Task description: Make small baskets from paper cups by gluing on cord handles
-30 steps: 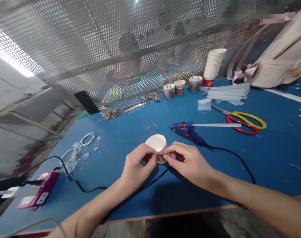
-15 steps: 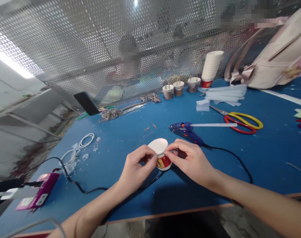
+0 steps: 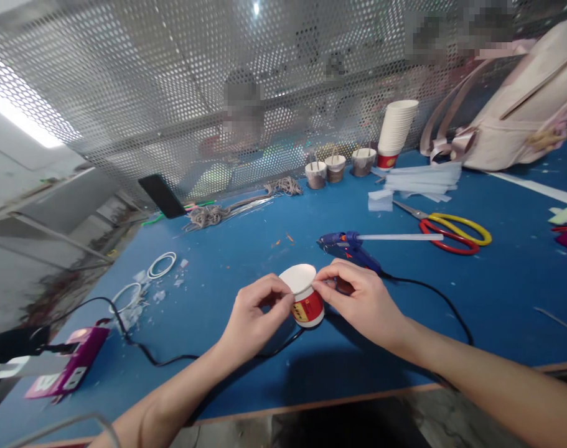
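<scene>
A paper cup [image 3: 308,308], white with a red and yellow print, stands upright near the front of the blue table, its white mouth tilted toward the back in view. My left hand [image 3: 257,314] pinches at the left side of its rim, thumb and index finger together. On the right side of the rim, my right hand [image 3: 360,298] is closed in a pinch. Whether a thin strand lies between the fingertips is too small to tell. Just behind my right hand lies a blue glue gun [image 3: 351,247] with a clear stick in its back.
Scissors [image 3: 451,233] and pale strips [image 3: 421,180] lie at the right. Behind stand small cups [image 3: 335,169] and a cup stack [image 3: 398,132]. Left are white rings [image 3: 162,265], a purple power strip [image 3: 80,361] and a phone [image 3: 162,195]. A black cord crosses the table.
The fingers of both hands have drawn slightly apart along the rim, and more of the cup's printed front shows between them.
</scene>
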`<state>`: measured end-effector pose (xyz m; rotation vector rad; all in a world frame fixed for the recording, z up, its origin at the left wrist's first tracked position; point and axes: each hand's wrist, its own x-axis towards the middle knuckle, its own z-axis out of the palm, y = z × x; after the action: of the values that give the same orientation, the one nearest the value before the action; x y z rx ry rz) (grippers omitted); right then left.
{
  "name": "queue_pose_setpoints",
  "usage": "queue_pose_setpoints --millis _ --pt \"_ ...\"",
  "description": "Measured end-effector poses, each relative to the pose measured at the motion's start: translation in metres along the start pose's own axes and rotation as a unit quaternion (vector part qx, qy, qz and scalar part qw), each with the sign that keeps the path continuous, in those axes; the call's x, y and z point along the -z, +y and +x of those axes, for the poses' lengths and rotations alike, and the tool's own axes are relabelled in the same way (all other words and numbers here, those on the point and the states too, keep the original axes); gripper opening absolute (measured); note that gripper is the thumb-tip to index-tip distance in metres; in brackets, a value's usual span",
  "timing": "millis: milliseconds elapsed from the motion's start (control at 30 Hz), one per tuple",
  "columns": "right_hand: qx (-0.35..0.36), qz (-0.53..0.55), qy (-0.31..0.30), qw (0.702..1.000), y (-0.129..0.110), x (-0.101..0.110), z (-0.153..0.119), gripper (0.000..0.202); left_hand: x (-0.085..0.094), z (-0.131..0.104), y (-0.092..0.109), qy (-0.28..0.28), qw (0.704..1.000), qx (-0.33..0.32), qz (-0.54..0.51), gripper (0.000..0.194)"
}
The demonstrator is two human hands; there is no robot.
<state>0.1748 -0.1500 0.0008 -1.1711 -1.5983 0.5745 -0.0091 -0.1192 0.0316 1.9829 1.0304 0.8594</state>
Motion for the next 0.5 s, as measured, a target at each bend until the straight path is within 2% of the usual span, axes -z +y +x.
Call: queue_pose_setpoints --millis 500 --pt "-0.014 0.023 -0.025 0.999 0.0031 0.0023 0.0012 0.015 0.0055 0.0038 -0.0058 -0.039 0.997 0.025 -0.068 0.015"
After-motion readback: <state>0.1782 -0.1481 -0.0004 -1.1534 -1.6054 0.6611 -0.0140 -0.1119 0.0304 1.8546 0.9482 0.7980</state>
